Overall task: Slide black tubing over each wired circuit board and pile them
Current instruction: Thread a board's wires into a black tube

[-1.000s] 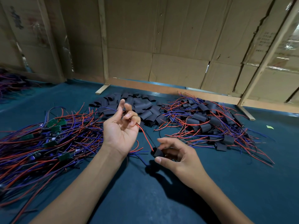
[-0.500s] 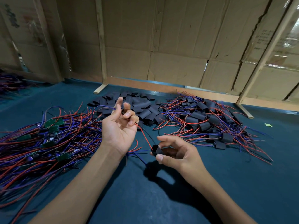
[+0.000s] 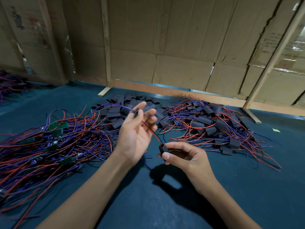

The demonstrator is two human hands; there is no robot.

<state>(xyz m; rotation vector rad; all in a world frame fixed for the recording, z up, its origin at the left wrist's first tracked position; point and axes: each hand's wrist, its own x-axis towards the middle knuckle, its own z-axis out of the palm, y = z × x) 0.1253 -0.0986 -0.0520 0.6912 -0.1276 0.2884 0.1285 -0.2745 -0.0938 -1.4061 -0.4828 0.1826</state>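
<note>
Right hand [image 3: 184, 156] at lower centre pinches the black tubing [image 3: 162, 148]. Left hand [image 3: 137, 129] above it, fingers loosely spread, guides the red wire [image 3: 152, 133]. Sleeving appears underway; next, seat fully, then add to finished pile [image 3: 212, 124] upper right.

Left hand [image 3: 137, 134], earlier curled with fingertips pinching the red wire [image 3: 152, 132], now spreads its fingers loose and blurred, the wire running slack across them, while the right hand [image 3: 184, 156] holds the black tube [image 3: 162, 148] slightly higher.
</note>
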